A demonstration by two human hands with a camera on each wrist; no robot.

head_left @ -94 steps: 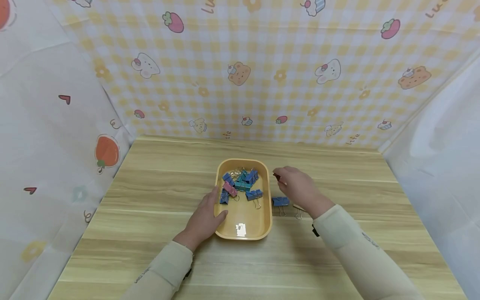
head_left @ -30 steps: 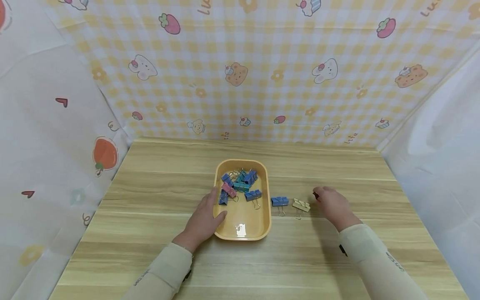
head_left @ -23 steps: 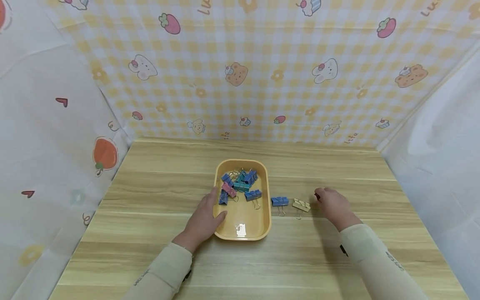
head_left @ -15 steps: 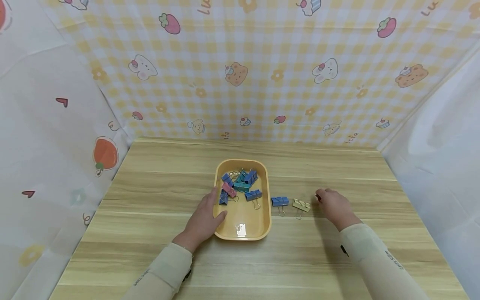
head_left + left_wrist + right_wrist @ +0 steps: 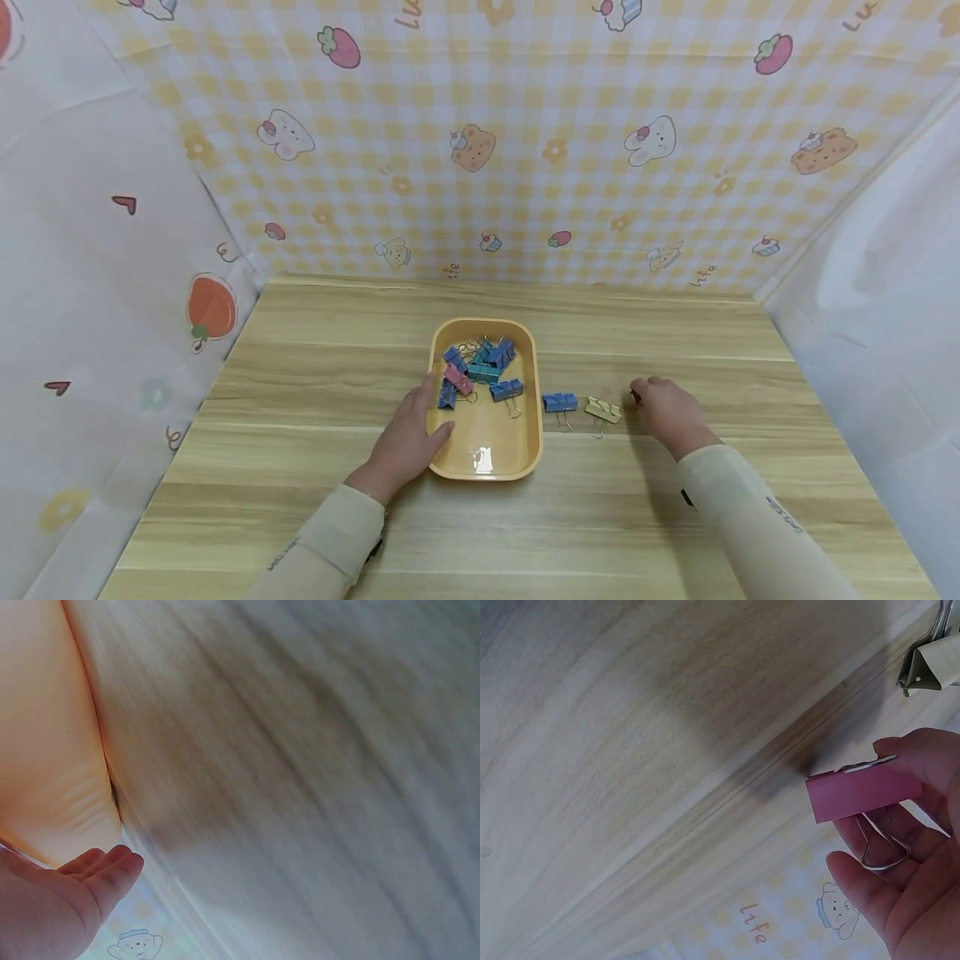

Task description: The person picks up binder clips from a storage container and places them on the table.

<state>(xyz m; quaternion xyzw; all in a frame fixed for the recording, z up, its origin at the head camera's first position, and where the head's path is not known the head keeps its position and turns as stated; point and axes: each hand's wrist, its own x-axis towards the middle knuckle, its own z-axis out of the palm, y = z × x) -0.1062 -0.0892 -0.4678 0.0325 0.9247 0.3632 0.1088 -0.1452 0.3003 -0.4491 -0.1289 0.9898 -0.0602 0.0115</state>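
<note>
My left hand (image 5: 401,437) rests along the left side of a yellow-orange tray (image 5: 528,454). Its fingers are extended outside the wall, and the thumb lies over the rim. Inside the tray, several binder clips are heaped toward the back: blue, teal and a pink binder clip (image 5: 458,380). A blue binder clip (image 5: 507,390) lies a little apart there. My right hand (image 5: 667,415) pinches another pink binder clip (image 5: 862,791) just right of a pale yellow binder clip (image 5: 602,409). In the head view the fingers hide most of the held clip.
A blue binder clip (image 5: 560,403) lies on the wooden table (image 5: 300,358) between the tray and the pale yellow clip, forming a row. A patterned yellow-check cloth (image 5: 525,192) hangs behind the table, with white cloth (image 5: 97,275) at both sides.
My right hand has carried the pink clip from beside the tray's upper right to the right of the pale yellow clip. Over the last half second it is nearly still. My left hand has not moved.
</note>
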